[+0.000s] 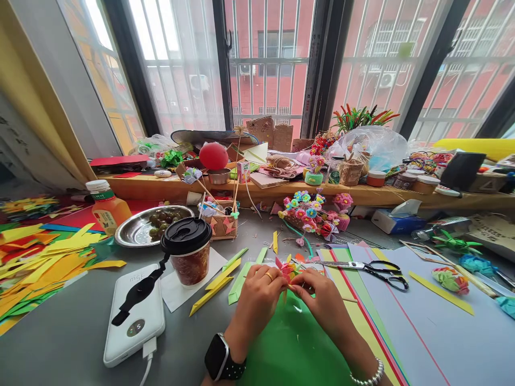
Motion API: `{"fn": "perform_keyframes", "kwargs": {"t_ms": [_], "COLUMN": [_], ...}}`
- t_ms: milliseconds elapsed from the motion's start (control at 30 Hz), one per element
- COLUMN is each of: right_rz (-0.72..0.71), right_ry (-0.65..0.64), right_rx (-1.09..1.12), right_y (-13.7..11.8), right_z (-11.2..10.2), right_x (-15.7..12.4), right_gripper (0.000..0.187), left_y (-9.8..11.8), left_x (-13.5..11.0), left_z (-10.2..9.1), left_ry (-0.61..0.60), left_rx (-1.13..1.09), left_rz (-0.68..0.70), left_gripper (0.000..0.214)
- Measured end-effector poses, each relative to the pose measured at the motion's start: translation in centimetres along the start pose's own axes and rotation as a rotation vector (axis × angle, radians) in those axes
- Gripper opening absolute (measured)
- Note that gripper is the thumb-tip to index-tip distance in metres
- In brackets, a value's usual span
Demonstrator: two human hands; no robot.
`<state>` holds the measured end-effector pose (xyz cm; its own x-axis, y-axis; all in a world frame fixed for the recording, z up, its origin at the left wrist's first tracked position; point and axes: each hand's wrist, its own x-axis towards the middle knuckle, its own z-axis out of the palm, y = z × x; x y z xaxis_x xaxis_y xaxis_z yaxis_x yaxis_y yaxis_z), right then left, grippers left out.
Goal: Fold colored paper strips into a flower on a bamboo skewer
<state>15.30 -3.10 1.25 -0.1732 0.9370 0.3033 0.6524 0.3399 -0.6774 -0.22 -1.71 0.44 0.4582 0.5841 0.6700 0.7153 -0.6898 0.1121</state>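
My left hand and my right hand meet over a green mat, fingertips pinched together. Between them is a small pink and yellow-green folded paper flower, partly hidden by the fingers. Both hands grip its lower part. Just beyond my right hand, black-handled scissors lie on sheets of coloured paper. To the left of my left hand, folded yellow paper strips and light green paper strips rest on the grey table.
A lidded coffee cup and a white power bank with a cable stand on the left. Behind them are a metal plate of round fruit and a juice bottle. Crocheted flowers sit at the back; paper strips pile far left.
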Motion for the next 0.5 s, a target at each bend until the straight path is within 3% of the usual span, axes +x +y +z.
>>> {"fn": "perform_keyframes", "kwargs": {"t_ms": [200, 500], "right_rz": [-0.001, -0.06], "right_ry": [0.047, 0.074], "right_rx": [0.057, 0.027], "right_y": [0.07, 0.37], "right_z": [0.09, 0.29], "right_x": [0.03, 0.0], "right_gripper": [0.012, 0.016], "left_y": [0.29, 0.48], "left_x": [-0.21, -0.22], "left_z": [0.28, 0.11], "left_ry": [0.079, 0.077], "left_rx": [0.087, 0.132], "left_rz": [0.027, 0.034], "left_gripper": [0.016, 0.017]}}
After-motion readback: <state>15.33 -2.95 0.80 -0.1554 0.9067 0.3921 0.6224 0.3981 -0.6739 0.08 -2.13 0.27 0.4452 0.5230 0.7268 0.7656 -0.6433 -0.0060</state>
